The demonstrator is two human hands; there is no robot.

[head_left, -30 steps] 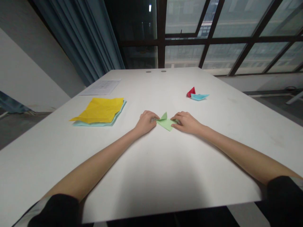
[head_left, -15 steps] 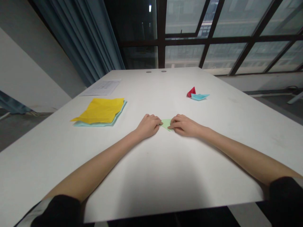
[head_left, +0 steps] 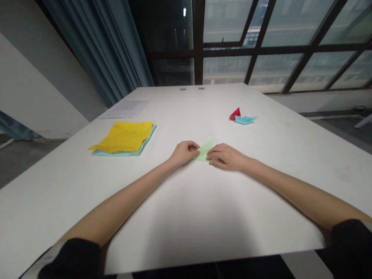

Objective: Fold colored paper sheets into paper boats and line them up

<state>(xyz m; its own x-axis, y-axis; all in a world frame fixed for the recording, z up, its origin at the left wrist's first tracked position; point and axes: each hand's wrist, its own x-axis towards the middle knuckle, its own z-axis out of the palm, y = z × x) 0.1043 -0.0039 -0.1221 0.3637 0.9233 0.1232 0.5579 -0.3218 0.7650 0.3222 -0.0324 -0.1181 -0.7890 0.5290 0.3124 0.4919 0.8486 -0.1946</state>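
Note:
A small folded piece of light green paper lies between my two hands on the white table, one pointed corner angled up and away from me. My left hand pinches its left end between thumb and curled fingers. At the right end, the bent fingers of my right hand rest on the paper and hold it, covering that edge. Both wrists are low over the tabletop. How the layers under my right fingers are folded is hidden.
Left of my hands lies a stack of yellow paper over light blue sheets. A printed sheet is behind it. Farther right sit a red folded paper piece and a blue paper boat. The white table extends toward the windows.
The green paper has turned, so its point now faces away from me instead of toward me. My left fingers have shifted and lifted slightly; my right hand stays at the right end.

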